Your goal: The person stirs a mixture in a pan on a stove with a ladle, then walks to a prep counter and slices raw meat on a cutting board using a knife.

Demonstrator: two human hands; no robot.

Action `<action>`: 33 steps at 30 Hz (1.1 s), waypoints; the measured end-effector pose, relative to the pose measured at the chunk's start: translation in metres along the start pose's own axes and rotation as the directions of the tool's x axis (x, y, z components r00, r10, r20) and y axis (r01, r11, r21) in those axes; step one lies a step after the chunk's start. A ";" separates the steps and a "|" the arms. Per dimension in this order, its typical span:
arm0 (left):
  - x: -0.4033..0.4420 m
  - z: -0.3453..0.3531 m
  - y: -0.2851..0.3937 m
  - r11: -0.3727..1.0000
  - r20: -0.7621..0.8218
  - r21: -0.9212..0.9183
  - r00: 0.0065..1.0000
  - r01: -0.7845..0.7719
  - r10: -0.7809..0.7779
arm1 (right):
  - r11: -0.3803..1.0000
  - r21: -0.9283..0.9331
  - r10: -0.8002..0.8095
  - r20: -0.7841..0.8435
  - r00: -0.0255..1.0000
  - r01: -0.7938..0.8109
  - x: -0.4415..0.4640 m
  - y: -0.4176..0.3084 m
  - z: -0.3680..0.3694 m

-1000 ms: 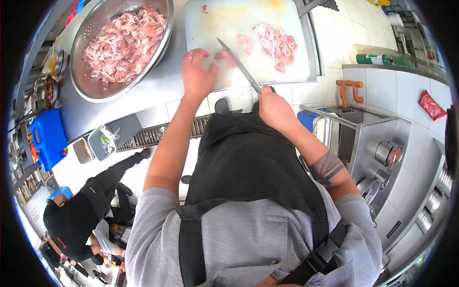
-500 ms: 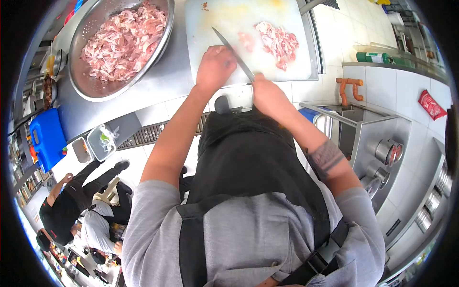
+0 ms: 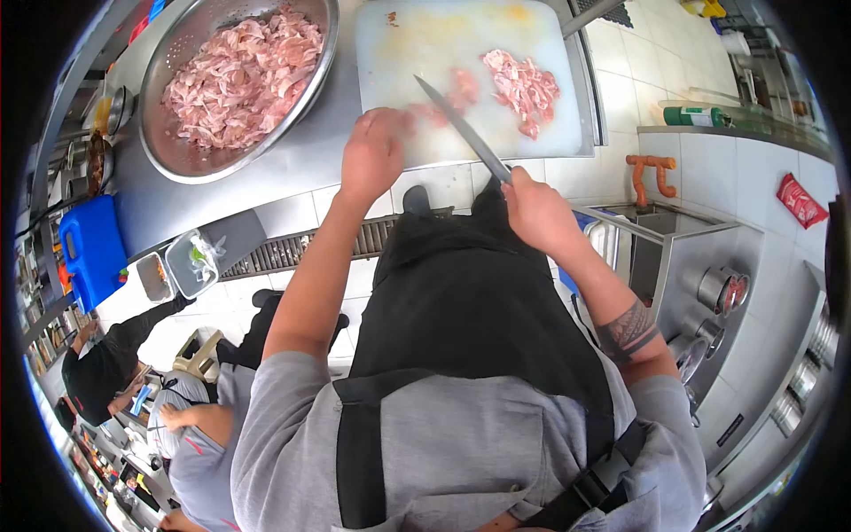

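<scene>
My right hand (image 3: 539, 211) grips the handle of a kitchen knife (image 3: 463, 129), its blade slanting up and left over the white cutting board (image 3: 390, 53). Near the board's left front edge is my left hand (image 3: 372, 155), its fingers smeared by motion; whether they hold anything I cannot make out. Beside its fingertips lies a blurred strip of raw meat (image 3: 430, 113), with another pink piece (image 3: 463, 89) just past the blade. A pile of cut raw meat (image 3: 523, 93) sits on the right part of the board.
Left of the board, a large metal colander (image 3: 160, 146) full of raw meat stands on the steel counter (image 3: 239, 191). Plastic tubs (image 3: 191, 266) and a blue jerrycan (image 3: 91, 253) are at lower left. Other people (image 3: 199, 443) are behind, at lower left. Metal pots (image 3: 720, 288) stand at right.
My left hand has moved left, away from the blade. The knife and my right hand have shifted right and slightly toward me. Pink meat now shows left of the blade.
</scene>
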State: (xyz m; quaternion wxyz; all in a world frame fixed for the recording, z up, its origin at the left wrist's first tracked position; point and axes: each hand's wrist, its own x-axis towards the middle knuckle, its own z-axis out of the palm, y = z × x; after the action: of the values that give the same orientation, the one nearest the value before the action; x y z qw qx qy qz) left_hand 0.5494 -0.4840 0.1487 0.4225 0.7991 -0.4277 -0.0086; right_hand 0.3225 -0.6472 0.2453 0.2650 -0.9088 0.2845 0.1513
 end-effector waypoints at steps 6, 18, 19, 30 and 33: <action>0.011 0.007 -0.007 0.994 0.055 0.050 0.994 -0.096 0.093 | 0.998 0.030 -0.049 0.073 0.996 0.047 -0.002 -0.013 0.006; 0.017 0.013 -0.015 0.994 0.154 0.036 0.983 -0.107 0.100 | 0.994 0.090 -0.070 0.091 0.993 0.062 0.031 -0.022 0.039; 0.018 0.012 -0.013 0.993 0.159 0.035 0.981 -0.117 0.110 | 0.994 0.096 -0.065 0.083 0.994 0.057 0.045 -0.026 0.045; 0.015 0.033 -0.002 0.981 0.098 -0.178 0.994 0.075 -0.058 | 0.926 -0.318 0.085 -0.350 0.933 -0.204 0.041 0.089 -0.047; 0.032 0.050 0.006 0.973 0.157 -0.159 0.977 0.168 -0.143 | 0.892 -0.366 0.125 -0.365 0.922 -0.266 0.050 0.132 -0.038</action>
State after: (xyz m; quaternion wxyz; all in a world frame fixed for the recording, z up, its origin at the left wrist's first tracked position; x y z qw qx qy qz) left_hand 0.5469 -0.5412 0.1319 0.4556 0.7881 -0.3908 -0.1362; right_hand 0.2877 -0.7828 0.2021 0.0007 -0.9224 0.3783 0.0784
